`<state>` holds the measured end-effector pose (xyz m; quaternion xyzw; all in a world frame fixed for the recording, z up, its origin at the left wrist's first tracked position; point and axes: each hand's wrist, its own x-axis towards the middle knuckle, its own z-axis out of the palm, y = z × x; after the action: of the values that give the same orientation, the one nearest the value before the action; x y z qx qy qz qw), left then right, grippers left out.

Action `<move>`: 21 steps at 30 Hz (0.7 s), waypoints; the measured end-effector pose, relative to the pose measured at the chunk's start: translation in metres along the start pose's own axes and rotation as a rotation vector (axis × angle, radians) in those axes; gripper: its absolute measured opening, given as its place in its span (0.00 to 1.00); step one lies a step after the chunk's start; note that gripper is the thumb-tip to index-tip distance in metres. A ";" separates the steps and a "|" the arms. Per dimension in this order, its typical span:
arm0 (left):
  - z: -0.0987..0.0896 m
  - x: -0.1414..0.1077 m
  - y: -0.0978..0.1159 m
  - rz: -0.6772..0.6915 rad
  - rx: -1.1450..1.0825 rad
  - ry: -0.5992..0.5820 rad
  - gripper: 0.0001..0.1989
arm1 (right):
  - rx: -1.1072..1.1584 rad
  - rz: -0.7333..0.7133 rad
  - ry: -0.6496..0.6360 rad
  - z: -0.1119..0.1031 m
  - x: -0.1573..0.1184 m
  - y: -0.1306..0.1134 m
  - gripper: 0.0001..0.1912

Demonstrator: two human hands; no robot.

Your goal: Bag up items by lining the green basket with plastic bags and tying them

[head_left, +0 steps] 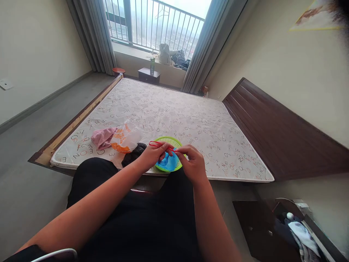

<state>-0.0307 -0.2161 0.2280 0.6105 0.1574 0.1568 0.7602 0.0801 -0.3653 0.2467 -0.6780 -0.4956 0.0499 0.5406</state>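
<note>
My left hand [155,155] is closed on a thin red cord [156,144], which loops out on its left side. The fingers of my right hand [191,160] pinch the same cord at its right end. Both hands are over a green basket [178,140] at the mattress's near edge. Inside the basket, partly behind my fingers, lies something blue and thin, like a plastic bag [169,163]. A black bundle [133,154] touches the area by my left wrist. Left of it are a clear and orange plastic bag [127,138] and a pink cloth [103,138].
The patterned mattress [174,105] spans the bed, with a dark headboard [283,127] on the right. A nightstand [149,75] holds a green glass [152,64] near the window. Clothes [304,233] lie at the lower right.
</note>
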 end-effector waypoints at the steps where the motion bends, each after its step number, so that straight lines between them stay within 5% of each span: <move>1: -0.001 0.000 0.000 -0.012 0.017 -0.017 0.24 | 0.015 -0.037 -0.065 0.001 -0.001 -0.002 0.03; 4: -0.002 -0.001 0.000 -0.019 0.055 -0.037 0.23 | 0.053 -0.129 -0.200 0.003 -0.003 -0.005 0.03; 7: -0.004 -0.001 0.002 -0.013 0.122 -0.084 0.21 | 0.083 -0.110 -0.168 0.003 -0.002 0.003 0.08; 10: -0.009 -0.002 0.006 0.001 0.216 -0.163 0.19 | 0.130 0.019 -0.106 0.009 -0.001 0.020 0.13; 15: -0.021 -0.005 0.016 0.104 0.499 -0.214 0.11 | 0.354 0.299 -0.266 0.024 -0.005 0.043 0.18; 21: -0.036 0.003 0.004 0.314 0.854 -0.238 0.10 | 0.261 0.410 -0.197 0.028 -0.004 0.047 0.14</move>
<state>-0.0439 -0.1825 0.2244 0.8987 0.0252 0.1200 0.4210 0.0899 -0.3459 0.1966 -0.6807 -0.3875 0.2875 0.5512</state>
